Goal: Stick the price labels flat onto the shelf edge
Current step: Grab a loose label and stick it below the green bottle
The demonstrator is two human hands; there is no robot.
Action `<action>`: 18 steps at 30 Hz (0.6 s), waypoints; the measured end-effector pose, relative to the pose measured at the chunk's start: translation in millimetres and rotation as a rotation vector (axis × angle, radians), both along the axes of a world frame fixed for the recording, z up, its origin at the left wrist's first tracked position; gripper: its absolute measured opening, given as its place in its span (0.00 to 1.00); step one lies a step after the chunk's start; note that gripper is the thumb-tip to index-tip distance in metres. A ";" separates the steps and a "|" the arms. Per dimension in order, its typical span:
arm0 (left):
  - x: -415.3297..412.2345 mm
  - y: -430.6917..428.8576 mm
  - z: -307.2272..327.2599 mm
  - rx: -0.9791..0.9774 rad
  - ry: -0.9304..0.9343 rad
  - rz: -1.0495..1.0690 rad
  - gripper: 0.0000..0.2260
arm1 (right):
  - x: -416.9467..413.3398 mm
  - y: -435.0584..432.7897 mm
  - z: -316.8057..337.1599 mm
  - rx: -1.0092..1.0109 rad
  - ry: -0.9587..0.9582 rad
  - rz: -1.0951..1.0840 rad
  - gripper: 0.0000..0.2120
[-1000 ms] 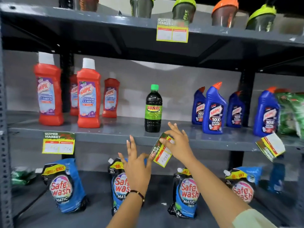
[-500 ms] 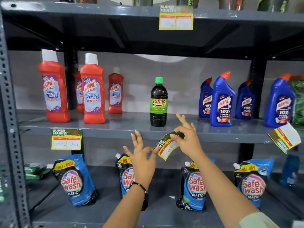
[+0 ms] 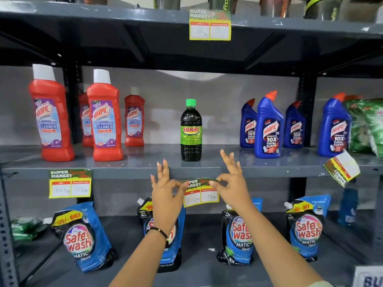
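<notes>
A yellow and green price label hangs level just under the grey edge of the middle shelf, below the dark Sunny bottle. My left hand pinches its top left corner and my right hand pinches its top right corner, with the other fingers spread. The label's top bows slightly. A second label sits flat on the same edge at the left. At the right a third label hangs crooked. One more label is on the top shelf edge.
Red Harpic bottles stand at the left of the middle shelf and blue Harpic bottles at the right, with green packs at the far right. Safe Wash pouches line the lower shelf. A perforated upright runs along the left.
The label was tilted and held mainly by my right hand. It now sits level, my left hand has pinched its left corner, and the view has moved closer.
</notes>
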State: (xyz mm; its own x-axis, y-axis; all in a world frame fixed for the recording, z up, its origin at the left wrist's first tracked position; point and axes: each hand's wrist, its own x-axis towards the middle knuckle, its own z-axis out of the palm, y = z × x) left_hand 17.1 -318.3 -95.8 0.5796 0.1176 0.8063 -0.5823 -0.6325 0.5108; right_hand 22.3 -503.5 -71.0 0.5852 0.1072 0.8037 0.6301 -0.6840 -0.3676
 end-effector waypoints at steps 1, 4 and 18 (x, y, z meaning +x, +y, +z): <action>0.9 1.4 -0.6 0.022 0.003 0.006 0.10 | -0.2 1.1 -0.3 -0.015 0.008 -0.015 0.10; 1.1 3.4 -2.0 0.025 -0.011 0.022 0.10 | -1.9 4.5 1.0 0.012 0.030 -0.026 0.09; 10.4 0.7 18.5 -0.008 -0.081 0.102 0.13 | -6.4 20.1 18.1 0.146 0.073 -0.181 0.16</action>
State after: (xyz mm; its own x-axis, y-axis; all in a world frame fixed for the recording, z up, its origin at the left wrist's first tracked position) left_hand 27.5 -317.6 -77.3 0.4973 0.1792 0.8489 -0.5548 -0.6865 0.4700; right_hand 16.0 -483.4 -52.9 0.6413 -0.1186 0.7581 0.4705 -0.7196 -0.5107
